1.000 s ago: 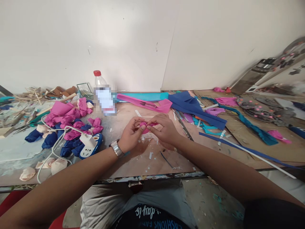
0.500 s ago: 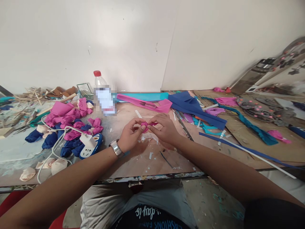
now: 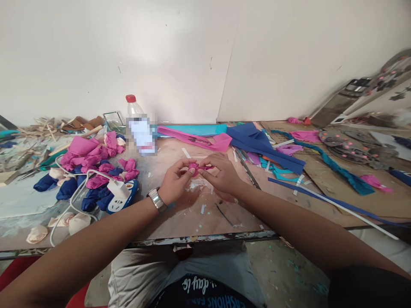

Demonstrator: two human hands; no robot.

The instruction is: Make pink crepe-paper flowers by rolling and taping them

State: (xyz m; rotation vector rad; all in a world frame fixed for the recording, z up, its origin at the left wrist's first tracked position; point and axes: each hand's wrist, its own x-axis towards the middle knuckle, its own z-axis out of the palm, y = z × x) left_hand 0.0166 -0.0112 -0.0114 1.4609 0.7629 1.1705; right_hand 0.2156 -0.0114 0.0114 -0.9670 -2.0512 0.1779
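Left hand (image 3: 176, 179), right hand (image 3: 222, 173): fingers pinching 1 bud (image 3: 193, 165), half-done imo; pile (image 3: 82, 146) looks rolled already, strips (image 3: 221, 142) left along tabletop (image 3: 183, 222) back edge.

This area is functioning as a craft workshop. A paint-marked worktable (image 3: 180, 220) is supporting wood sticks (image 3: 45, 127), crumpled pink and blue pieces (image 3: 84, 146), and flat colored strips (image 3: 272, 149). 1 power strip (image 3: 129, 196) is lying beside the pieces. Cardboard (image 3: 324, 182) is covering the table's right side. Green marks (image 3: 293, 266) are spotting the floor (image 3: 276, 282).
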